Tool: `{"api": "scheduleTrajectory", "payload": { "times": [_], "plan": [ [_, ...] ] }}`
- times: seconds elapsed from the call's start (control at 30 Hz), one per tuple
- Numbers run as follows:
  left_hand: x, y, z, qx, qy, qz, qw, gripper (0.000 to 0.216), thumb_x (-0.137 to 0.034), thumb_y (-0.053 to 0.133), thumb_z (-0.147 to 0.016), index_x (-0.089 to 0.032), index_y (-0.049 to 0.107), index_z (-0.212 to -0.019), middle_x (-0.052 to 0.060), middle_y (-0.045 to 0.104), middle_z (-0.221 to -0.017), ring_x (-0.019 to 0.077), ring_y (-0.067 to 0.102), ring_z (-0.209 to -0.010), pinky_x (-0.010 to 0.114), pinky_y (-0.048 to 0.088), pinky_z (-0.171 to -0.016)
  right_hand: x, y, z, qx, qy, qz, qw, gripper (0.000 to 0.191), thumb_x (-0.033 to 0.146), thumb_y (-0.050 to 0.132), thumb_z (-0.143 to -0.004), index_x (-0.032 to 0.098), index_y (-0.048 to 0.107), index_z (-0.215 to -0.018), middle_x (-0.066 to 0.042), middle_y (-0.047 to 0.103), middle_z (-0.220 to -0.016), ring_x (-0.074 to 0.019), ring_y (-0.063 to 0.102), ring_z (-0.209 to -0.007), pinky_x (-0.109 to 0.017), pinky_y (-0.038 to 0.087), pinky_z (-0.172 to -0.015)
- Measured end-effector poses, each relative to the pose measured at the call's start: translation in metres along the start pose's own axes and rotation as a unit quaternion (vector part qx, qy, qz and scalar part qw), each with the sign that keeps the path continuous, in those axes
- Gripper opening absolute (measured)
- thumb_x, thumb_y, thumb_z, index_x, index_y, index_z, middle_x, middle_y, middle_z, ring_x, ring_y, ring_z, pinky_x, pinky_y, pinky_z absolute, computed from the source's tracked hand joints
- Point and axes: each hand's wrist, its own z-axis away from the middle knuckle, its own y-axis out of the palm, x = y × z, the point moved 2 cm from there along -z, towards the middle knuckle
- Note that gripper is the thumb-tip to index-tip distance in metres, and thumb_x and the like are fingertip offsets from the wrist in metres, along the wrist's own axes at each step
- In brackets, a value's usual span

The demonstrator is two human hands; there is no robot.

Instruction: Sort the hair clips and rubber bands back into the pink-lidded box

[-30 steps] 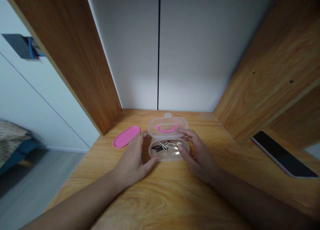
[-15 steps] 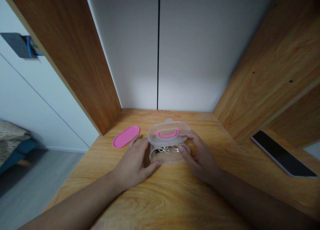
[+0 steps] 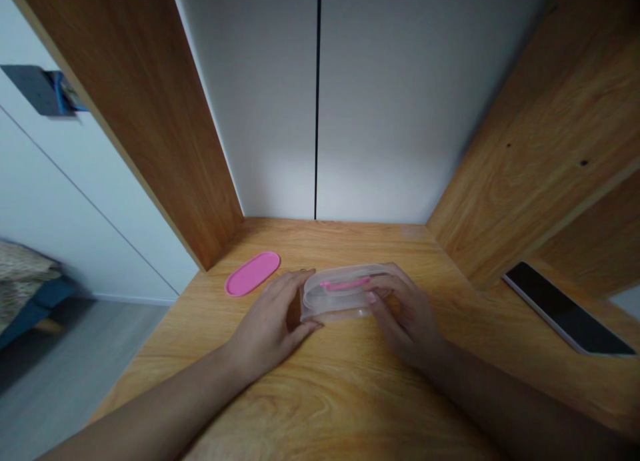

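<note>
A clear oval plastic box [image 3: 333, 314] stands on the wooden tabletop, its hinged lid [image 3: 320, 302] down over it and a pink handle [image 3: 345, 284] across the top. Fingers and thumb of my left hand [image 3: 273, 314] are curled around the box's left end. My right hand [image 3: 405, 314] grips the lid at its right end, thumb in front and fingers by the handle. What lies inside the box is hidden under the lid. Beyond my left hand lies a pink oval tray [image 3: 253, 274], apart from the box.
A dark-screened phone [image 3: 567, 307] lies at the right of the tabletop [image 3: 325, 394]. Wooden side panels [image 3: 135, 114] and white doors [image 3: 250, 114] enclose the back. At far left, patterned bedding [image 3: 23, 274] shows above the grey floor [image 3: 100, 367].
The box's lid has swung from raised at the back down onto the box, covering the small things inside. My right hand moved with it; my left hand stayed at the left end.
</note>
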Motion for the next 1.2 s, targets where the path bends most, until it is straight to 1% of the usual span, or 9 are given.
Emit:
{"api": "scheduleTrajectory", "payload": {
  "times": [0.17,0.3,0.5,0.6,0.73,0.83,0.97,1.07,1.2],
  "plan": [
    [0.001,0.001,-0.001,-0.012,0.016,0.000,1.000,0.060,-0.026,0.070,-0.090,-0.026,0.042,-0.143,0.011,0.058,-0.140,0.0280,0.054,-0.130,0.049,0.046,-0.111,0.004,0.000,0.000,0.008,-0.012,0.009,1.000,0.024,0.010,0.054,-0.094,0.026,0.059,-0.110,-0.004,0.062,-0.098,-0.0185,0.061,-0.089,-0.031,0.051,-0.074],
    [0.000,-0.001,-0.001,-0.016,0.020,-0.007,1.000,0.057,-0.022,0.069,-0.090,-0.026,0.043,-0.141,0.011,0.058,-0.138,0.0280,0.055,-0.128,0.049,0.047,-0.110,0.005,0.000,0.000,0.006,-0.025,0.016,1.000,0.023,0.009,0.054,-0.093,0.026,0.060,-0.108,-0.004,0.064,-0.099,-0.0191,0.063,-0.090,-0.032,0.052,-0.074],
    [0.001,-0.002,0.000,-0.040,0.049,-0.036,0.997,0.060,-0.019,0.068,-0.090,-0.025,0.039,-0.142,0.013,0.057,-0.139,0.0295,0.054,-0.130,0.053,0.046,-0.110,0.004,-0.001,0.000,0.018,-0.042,0.028,0.999,0.025,0.010,0.054,-0.093,0.028,0.062,-0.108,-0.008,0.067,-0.110,-0.0241,0.065,-0.108,-0.041,0.056,-0.087],
    [0.002,-0.001,0.001,-0.053,0.051,-0.047,0.996,0.062,-0.017,0.067,-0.090,-0.026,0.037,-0.143,0.013,0.057,-0.141,0.0297,0.054,-0.131,0.053,0.046,-0.111,0.006,-0.002,0.000,0.017,-0.046,0.024,0.999,0.026,0.011,0.053,-0.092,0.029,0.064,-0.107,-0.007,0.069,-0.111,-0.0258,0.066,-0.111,-0.043,0.058,-0.088],
    [0.000,-0.003,0.000,-0.074,0.057,-0.042,0.995,0.056,-0.014,0.060,-0.093,-0.025,0.038,-0.143,0.013,0.056,-0.141,0.0282,0.053,-0.133,0.052,0.046,-0.113,0.008,-0.004,-0.001,0.003,-0.067,0.026,0.997,0.027,0.012,0.054,-0.090,0.030,0.066,-0.106,-0.007,0.071,-0.112,-0.0274,0.067,-0.113,-0.046,0.058,-0.089],
    [-0.002,-0.006,0.000,-0.104,0.060,-0.045,0.992,0.055,-0.010,0.057,-0.093,-0.024,0.038,-0.143,0.014,0.056,-0.140,0.0277,0.053,-0.133,0.050,0.048,-0.112,0.009,-0.003,0.000,0.002,-0.072,0.033,0.997,0.031,0.010,0.055,-0.090,0.030,0.065,-0.111,-0.007,0.068,-0.117,-0.0274,0.064,-0.118,-0.047,0.056,-0.096],
    [-0.004,-0.013,0.000,-0.157,0.079,-0.037,0.984,0.058,-0.006,0.058,-0.091,-0.027,0.042,-0.142,0.012,0.056,-0.139,0.0269,0.054,-0.132,0.050,0.050,-0.110,0.007,0.001,0.000,-0.004,-0.053,0.060,0.997,0.032,0.009,0.055,-0.091,0.027,0.061,-0.116,-0.011,0.057,-0.132,-0.0273,0.059,-0.124,-0.047,0.054,-0.101],
    [-0.003,-0.015,0.001,-0.187,0.068,-0.016,0.980,0.057,-0.010,0.061,-0.092,-0.032,0.045,-0.143,0.010,0.054,-0.140,0.0260,0.053,-0.132,0.050,0.049,-0.110,0.005,0.003,0.000,0.003,-0.032,0.062,0.998,0.036,0.011,0.055,-0.092,0.028,0.058,-0.123,-0.012,0.051,-0.138,-0.0283,0.056,-0.127,-0.049,0.052,-0.103],
    [0.005,-0.014,0.002,-0.200,0.025,0.060,0.978,0.061,-0.028,0.070,-0.092,-0.034,0.045,-0.147,0.010,0.053,-0.140,0.0268,0.054,-0.130,0.046,0.055,-0.104,0.004,0.005,0.003,0.016,-0.025,0.045,0.999,0.050,0.013,0.059,-0.091,0.031,0.050,-0.136,-0.011,0.052,-0.140,-0.0308,0.053,-0.132,-0.054,0.050,-0.107]
  ]
}}
